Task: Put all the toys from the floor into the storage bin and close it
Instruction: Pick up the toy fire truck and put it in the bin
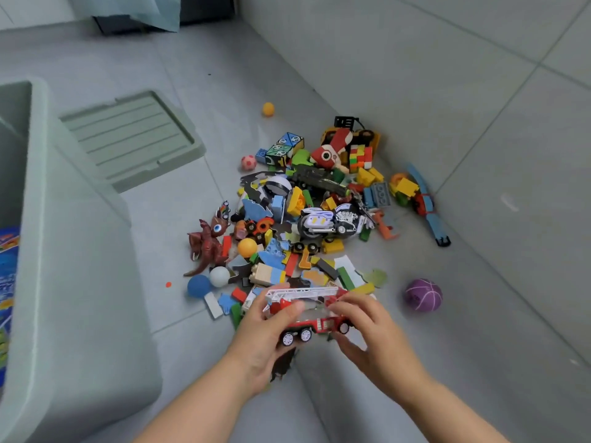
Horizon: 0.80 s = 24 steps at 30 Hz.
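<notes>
One open storage bin (80,251) is standing at the left, its one lid (134,135) lying beside it on bare floor (479,91). One toy heap (303,212) is sprawling centre. Both hands, left hand (265,334) and right hand (367,327), are gripping one fire truck (308,310).

The bin (73,282) at nine o'clock looked like matt grey-green plastic, smooth-walled, and its lid (134,139) at eleven had the same dull finish with moulded ribs. The floor (479,123) was smooth grey tile with a faint sheen. The truck (307,311), at six o'clock, was glossy red plastic with a pale plastic ladder. The motorbike (329,222) at centre shone like chrome. The dinosaur (208,244) looked rubbery and matt. The purple ball (422,295) at four o'clock seemed matt, lightly textured.
</notes>
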Each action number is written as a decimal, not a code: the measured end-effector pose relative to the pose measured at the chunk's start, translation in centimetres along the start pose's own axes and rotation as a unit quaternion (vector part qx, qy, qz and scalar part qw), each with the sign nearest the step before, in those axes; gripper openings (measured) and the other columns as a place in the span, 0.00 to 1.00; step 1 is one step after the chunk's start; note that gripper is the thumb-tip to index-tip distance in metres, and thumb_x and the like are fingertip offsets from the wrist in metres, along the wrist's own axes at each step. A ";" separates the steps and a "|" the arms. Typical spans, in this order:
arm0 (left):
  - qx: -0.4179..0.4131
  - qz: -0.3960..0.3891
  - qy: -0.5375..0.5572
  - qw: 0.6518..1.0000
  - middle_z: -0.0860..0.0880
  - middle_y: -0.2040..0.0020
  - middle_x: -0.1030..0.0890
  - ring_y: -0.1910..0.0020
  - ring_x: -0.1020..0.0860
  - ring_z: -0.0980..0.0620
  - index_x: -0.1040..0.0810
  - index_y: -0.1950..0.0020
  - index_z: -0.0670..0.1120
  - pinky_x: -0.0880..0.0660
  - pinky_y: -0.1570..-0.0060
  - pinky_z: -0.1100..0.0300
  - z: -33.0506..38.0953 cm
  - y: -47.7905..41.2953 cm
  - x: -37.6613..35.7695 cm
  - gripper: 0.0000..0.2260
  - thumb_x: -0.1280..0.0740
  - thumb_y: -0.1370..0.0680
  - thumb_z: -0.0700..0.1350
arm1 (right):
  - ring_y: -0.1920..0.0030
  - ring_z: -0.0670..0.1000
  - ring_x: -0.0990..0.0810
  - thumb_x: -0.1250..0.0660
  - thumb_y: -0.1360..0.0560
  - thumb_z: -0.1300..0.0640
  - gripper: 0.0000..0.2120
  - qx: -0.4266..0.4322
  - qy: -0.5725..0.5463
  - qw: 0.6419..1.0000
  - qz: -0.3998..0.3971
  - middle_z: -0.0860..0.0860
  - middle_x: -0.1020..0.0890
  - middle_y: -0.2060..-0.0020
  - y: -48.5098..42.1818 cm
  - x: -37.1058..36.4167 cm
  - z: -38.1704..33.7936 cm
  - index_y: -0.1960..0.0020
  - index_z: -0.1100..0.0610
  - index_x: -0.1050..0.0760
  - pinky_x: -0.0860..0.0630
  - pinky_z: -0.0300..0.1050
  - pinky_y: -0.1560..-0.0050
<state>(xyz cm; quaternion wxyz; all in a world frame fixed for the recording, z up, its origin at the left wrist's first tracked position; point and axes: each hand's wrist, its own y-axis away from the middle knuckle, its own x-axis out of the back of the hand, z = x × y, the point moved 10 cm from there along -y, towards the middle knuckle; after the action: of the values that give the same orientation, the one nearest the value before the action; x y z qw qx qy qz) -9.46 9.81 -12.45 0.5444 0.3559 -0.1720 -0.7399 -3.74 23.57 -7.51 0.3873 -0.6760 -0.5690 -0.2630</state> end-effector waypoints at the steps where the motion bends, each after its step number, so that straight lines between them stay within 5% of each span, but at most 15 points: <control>1: 0.000 0.019 -0.019 1.000 0.43 0.50 0.16 0.61 0.16 0.51 0.23 0.46 0.48 0.19 0.61 0.56 -0.1 0.0 0.6 0.14 0.28 0.30 0.38 | 0.44 0.40 0.29 0.36 0.28 0.39 0.18 -0.039 -0.044 0.998 -0.001 0.40 0.30 0.44 0.2 0.4 0.7 0.42 0.43 0.32 0.32 0.30 0.44; 3: 0.003 0.059 -0.019 0.998 0.43 0.51 0.16 0.60 0.17 0.49 0.23 0.48 0.45 0.20 0.59 0.55 -0.5 0.0 2.3 0.10 0.30 0.28 0.37 | 0.43 0.40 0.30 0.40 0.29 0.35 0.18 -0.145 -0.085 0.984 0.057 0.40 0.30 0.45 0.9 1.4 4.8 0.43 0.41 0.34 0.33 0.34 0.42; 5: 0.005 0.081 0.006 0.997 0.44 0.54 0.16 0.58 0.18 0.48 0.23 0.48 0.44 0.20 0.57 0.55 -0.8 0.3 3.7 0.10 0.31 0.28 0.36 | 0.40 0.50 0.31 0.35 0.28 0.45 0.20 -0.265 -0.024 0.962 0.061 0.49 0.30 0.41 1.1 1.4 9.2 0.38 0.49 0.32 0.33 0.43 0.41; 8: 0.013 0.079 0.032 0.996 0.44 0.53 0.16 0.58 0.18 0.48 0.23 0.48 0.44 0.20 0.63 0.57 -1.1 0.9 5.1 0.09 0.31 0.28 0.37 | 0.33 0.60 0.37 0.31 0.29 0.48 0.34 -0.345 0.060 0.932 -0.088 0.55 0.39 0.30 0.1 -1.9 12.3 0.28 0.51 0.41 0.35 0.51 0.35; 11: 0.019 0.068 0.055 0.996 0.43 0.51 0.16 0.57 0.17 0.48 0.22 0.46 0.44 0.20 0.66 0.59 -1.2 1.3 5.6 0.13 0.30 0.30 0.38 | 0.33 0.59 0.37 0.34 0.26 0.49 0.30 -0.309 0.096 0.927 -0.187 0.54 0.37 0.30 -1.2 -5.5 11.7 0.27 0.49 0.42 0.35 0.49 0.36; 15: 0.021 0.055 0.054 0.997 0.44 0.53 0.15 0.60 0.16 0.49 0.22 0.47 0.46 0.20 0.65 0.59 -1.3 1.7 5.4 0.13 0.29 0.31 0.39 | 0.45 0.55 0.27 0.38 0.24 0.58 0.12 -0.297 0.055 0.949 -0.094 0.54 0.25 0.46 -1.4 -5.3 11.3 0.41 0.55 0.28 0.35 0.42 0.54; 21: 0.032 0.061 0.063 0.996 0.46 0.56 0.14 0.61 0.16 0.50 0.22 0.47 0.46 0.20 0.65 0.59 -2.1 1.9 5.5 0.13 0.30 0.30 0.40 | 0.52 0.53 0.25 0.35 0.24 0.58 0.03 -0.384 -0.108 0.914 0.074 0.51 0.24 0.53 1.2 -2.8 11.9 0.53 0.51 0.27 0.34 0.41 0.56; 24: 0.038 0.068 0.081 0.994 0.47 0.58 0.14 0.64 0.16 0.52 0.23 0.46 0.46 0.20 0.69 0.61 -2.3 1.7 5.3 0.13 0.30 0.29 0.40 | 0.47 0.53 0.28 0.33 0.26 0.54 0.06 -0.388 -0.038 0.918 0.067 0.52 0.27 0.48 2.5 -3.1 11.1 0.54 0.57 0.26 0.35 0.41 0.53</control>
<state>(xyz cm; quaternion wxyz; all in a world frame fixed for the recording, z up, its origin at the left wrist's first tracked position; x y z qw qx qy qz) -7.43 4.65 -14.76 0.5920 0.4225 -0.1787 -0.6627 -2.92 30.83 -16.75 0.0893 -0.8191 -0.3900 -0.4110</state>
